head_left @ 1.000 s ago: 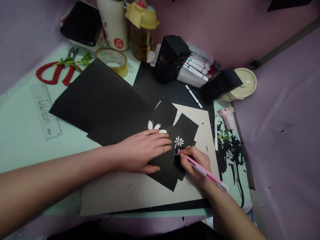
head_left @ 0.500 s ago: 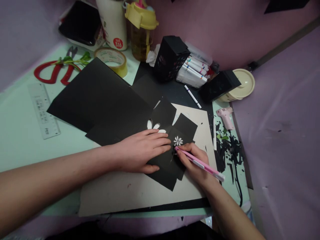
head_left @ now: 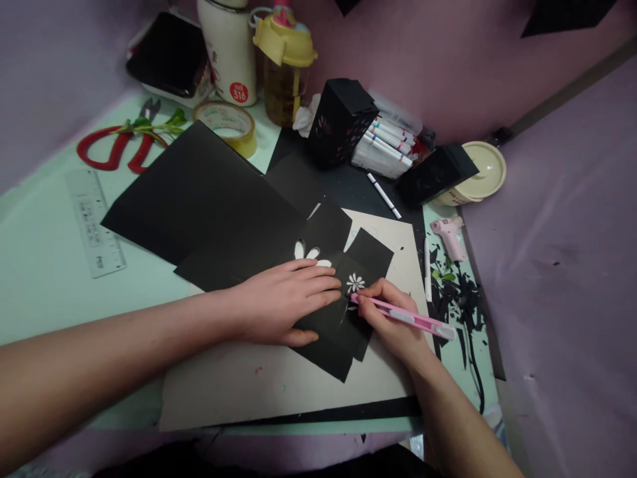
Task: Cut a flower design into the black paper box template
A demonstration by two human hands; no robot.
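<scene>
My left hand [head_left: 293, 299] lies flat on a sheet of black card [head_left: 199, 199], fingers stretched toward the right and partly covering a large petal-shaped cutout [head_left: 312, 253]. In my right hand [head_left: 395, 318] is a pink utility knife [head_left: 408, 317], pinched near its front end. The knife's tip meets the black card just below a small flower cutout [head_left: 355, 283]; a thin pale slit runs down from there. The blade itself is too small to make out. Beneath the card is a grey-beige board [head_left: 223, 388].
Red-handled scissors [head_left: 102, 149], a clear ruler [head_left: 97, 226] and a tape roll [head_left: 229, 126] lie at left. Behind stand a yellow-lidded bottle [head_left: 284, 66], a black paper box [head_left: 341, 123] and markers [head_left: 385, 146]. At right are a pink glue gun [head_left: 449, 238] and black paper scraps [head_left: 465, 299].
The rear end of the knife has swung up and slightly right, and my right hand has turned with it. My left hand stays flat on the card. The whole view has shifted slightly.
</scene>
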